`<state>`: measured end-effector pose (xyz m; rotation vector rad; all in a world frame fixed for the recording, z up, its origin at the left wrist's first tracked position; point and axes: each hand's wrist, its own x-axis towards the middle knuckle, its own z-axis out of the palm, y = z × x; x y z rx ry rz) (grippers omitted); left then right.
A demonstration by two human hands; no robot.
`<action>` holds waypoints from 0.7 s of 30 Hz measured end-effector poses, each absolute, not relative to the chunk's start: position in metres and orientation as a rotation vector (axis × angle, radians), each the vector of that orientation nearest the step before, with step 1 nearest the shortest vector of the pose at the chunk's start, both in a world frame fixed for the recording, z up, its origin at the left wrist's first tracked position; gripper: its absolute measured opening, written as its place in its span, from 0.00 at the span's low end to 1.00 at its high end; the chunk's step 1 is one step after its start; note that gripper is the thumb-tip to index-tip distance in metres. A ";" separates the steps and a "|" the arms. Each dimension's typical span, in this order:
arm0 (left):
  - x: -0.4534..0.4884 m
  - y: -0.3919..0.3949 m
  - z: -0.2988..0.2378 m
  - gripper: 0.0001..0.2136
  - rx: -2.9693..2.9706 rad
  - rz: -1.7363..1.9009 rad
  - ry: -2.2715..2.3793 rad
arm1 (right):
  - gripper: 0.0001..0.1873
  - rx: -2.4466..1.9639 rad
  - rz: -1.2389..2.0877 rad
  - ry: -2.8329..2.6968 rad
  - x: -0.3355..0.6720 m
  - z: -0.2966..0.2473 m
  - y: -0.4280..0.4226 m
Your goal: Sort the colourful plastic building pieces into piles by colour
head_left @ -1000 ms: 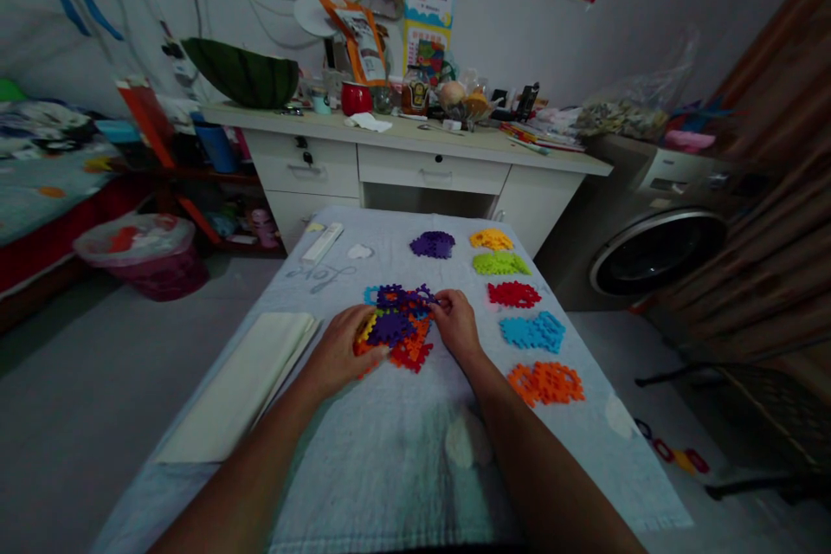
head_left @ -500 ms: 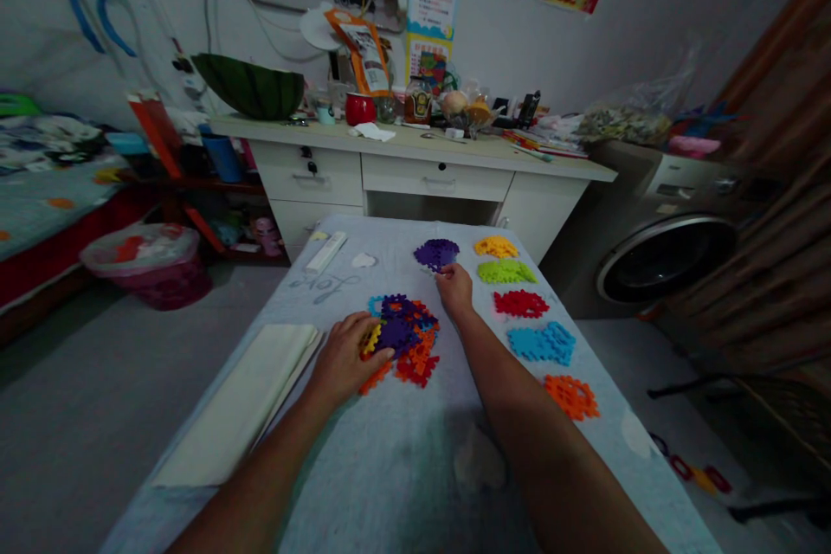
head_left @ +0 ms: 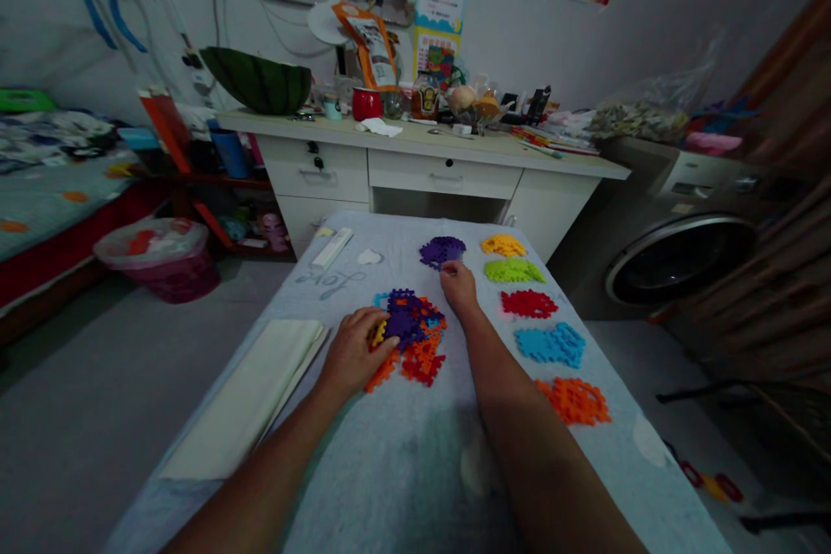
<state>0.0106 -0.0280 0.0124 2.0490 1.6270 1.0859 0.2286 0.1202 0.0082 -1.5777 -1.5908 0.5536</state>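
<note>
On the cloth-covered table lies a mixed heap of flat notched plastic building pieces point(head_left: 423, 352), orange, red, blue and purple. My left hand point(head_left: 354, 351) rests at its left side, thumb spread from the curved fingers. A yellow piece point(head_left: 378, 333) shows between them, and a large purple piece point(head_left: 406, 320) lies beside the thumb. My right hand point(head_left: 460, 287) is closed in a pinch at the near edge of the purple pile point(head_left: 441, 251); whatever its fingertips hold is hidden.
Sorted piles line the right side: yellow point(head_left: 504, 244), lime green point(head_left: 514, 270), red point(head_left: 529, 304), light blue point(head_left: 550, 344) and orange point(head_left: 575, 401). A folded cream cloth point(head_left: 243, 398) and a white strip-shaped object point(head_left: 332, 248) lie left. Behind stands a cluttered desk point(head_left: 447, 164).
The view has shifted slightly, so everything sits a little further right. Both hands keep nearly the same places beside the mixed heap and the purple pile.
</note>
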 end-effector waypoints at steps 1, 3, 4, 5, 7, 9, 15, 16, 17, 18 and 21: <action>0.011 -0.028 0.012 0.14 2.049 1.088 1.636 | 0.11 -1.524 0.619 -1.659 0.228 0.010 0.117; 0.011 -0.028 0.011 0.14 2.054 1.085 1.652 | 0.10 -1.402 0.763 -1.827 0.226 0.016 0.110; 0.011 -0.028 0.011 0.15 2.057 1.080 1.657 | 0.10 -1.347 0.823 -1.907 0.225 0.020 0.107; 0.011 -0.028 0.011 0.15 2.061 1.075 1.660 | 0.10 -1.303 0.866 -1.977 0.223 0.024 0.104; 0.010 -0.029 0.011 0.15 2.064 1.070 1.661 | 0.10 -1.258 0.914 -2.088 0.220 0.032 0.100; 0.010 -0.029 0.012 0.15 2.056 1.067 1.668 | 0.09 -1.251 0.944 -2.170 0.219 0.038 0.098; 0.011 -0.030 0.015 0.16 2.049 1.070 1.659 | 0.02 -1.260 1.067 -2.230 0.221 0.042 0.097; 0.011 -0.030 0.016 0.16 2.051 1.071 1.653 | 0.02 -1.267 1.082 -2.231 0.221 0.042 0.097; 0.011 -0.030 0.016 0.16 2.052 1.070 1.649 | 0.02 -1.276 1.098 -2.233 0.222 0.043 0.096; 0.011 -0.030 0.016 0.16 2.052 1.067 1.647 | 0.02 -1.286 1.114 -2.237 0.223 0.044 0.096; 0.011 -0.030 0.016 0.16 2.047 1.065 1.650 | 0.06 -1.332 1.130 -2.262 0.227 0.053 0.093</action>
